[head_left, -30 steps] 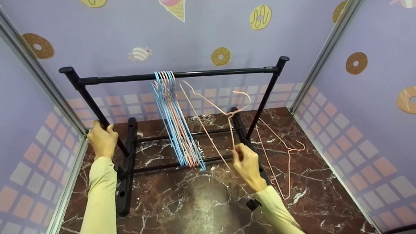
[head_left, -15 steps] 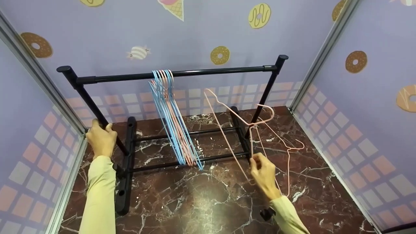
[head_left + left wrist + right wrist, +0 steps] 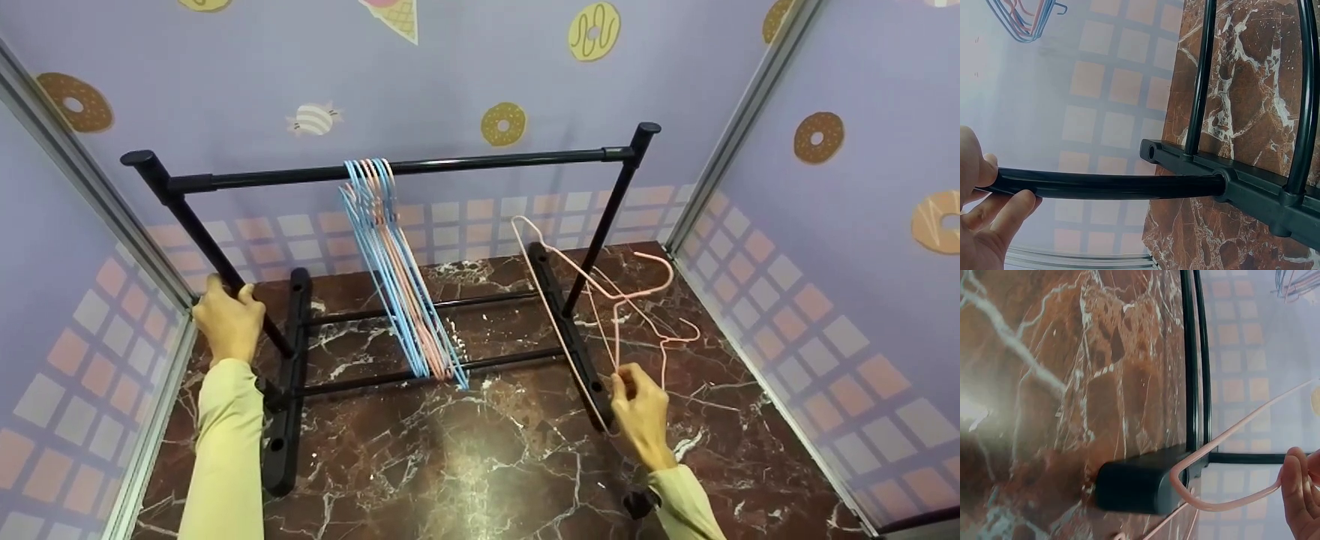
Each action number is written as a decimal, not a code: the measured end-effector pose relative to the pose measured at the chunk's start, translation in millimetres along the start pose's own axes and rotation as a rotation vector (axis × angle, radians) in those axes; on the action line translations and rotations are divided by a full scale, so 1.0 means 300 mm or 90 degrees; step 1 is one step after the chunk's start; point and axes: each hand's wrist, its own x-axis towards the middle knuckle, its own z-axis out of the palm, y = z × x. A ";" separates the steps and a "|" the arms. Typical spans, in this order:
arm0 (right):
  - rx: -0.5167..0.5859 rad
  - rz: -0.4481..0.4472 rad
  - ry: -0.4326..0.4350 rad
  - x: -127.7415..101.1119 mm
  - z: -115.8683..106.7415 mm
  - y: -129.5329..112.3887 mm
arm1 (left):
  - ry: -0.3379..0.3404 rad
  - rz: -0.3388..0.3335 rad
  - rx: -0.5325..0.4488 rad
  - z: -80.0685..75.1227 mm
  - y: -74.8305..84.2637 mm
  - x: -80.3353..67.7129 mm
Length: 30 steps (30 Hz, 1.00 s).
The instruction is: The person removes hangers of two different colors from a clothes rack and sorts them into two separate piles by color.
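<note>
My left hand (image 3: pixel 229 319) grips the left upright (image 3: pixel 206 240) of a black garment rack, low on the post; the left wrist view shows thumb and fingers round the tube. With my right hand (image 3: pixel 641 409) I pinch a pink clothes hanger (image 3: pixel 568 259) by one arm near its corner. The hanger is held at the rack's right foot (image 3: pixel 577 349), its hook pointing right. A second pink hanger (image 3: pixel 681 339) lies on the floor to the right, partly hidden behind the held one and my hand. Several blue and pink hangers (image 3: pixel 405 285) hang together from the top rail (image 3: pixel 495 162).
Two lower crossbars (image 3: pixel 517 360) join the rack's feet close to the dark red marble floor (image 3: pixel 420 465). A patterned lilac wall (image 3: pixel 420 90) stands behind the rack, with side panels left and right. The left foot (image 3: pixel 283 435) reaches toward me.
My right hand has moved right and toward me with the pink hanger, away from the hanging bunch and over the floor hanger. My left hand stays on the post.
</note>
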 end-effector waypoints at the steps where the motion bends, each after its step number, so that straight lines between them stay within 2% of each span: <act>1: -0.002 0.003 0.002 -0.002 -0.005 0.007 | 0.002 -0.001 0.000 0.000 -0.001 0.000; 11: -0.024 0.024 0.032 -0.037 -0.043 0.065 | 0.016 0.004 0.001 0.007 -0.001 0.004; 18: -0.008 0.054 0.036 -0.071 -0.059 0.111 | 0.017 0.002 -0.005 0.003 -0.007 -0.003; 25: -0.014 0.053 0.082 -0.088 -0.069 0.158 | 0.019 0.007 -0.006 0.005 -0.001 -0.004; 30: 0.015 0.084 0.107 -0.101 -0.075 0.192 | 0.019 0.006 -0.004 0.006 -0.004 -0.004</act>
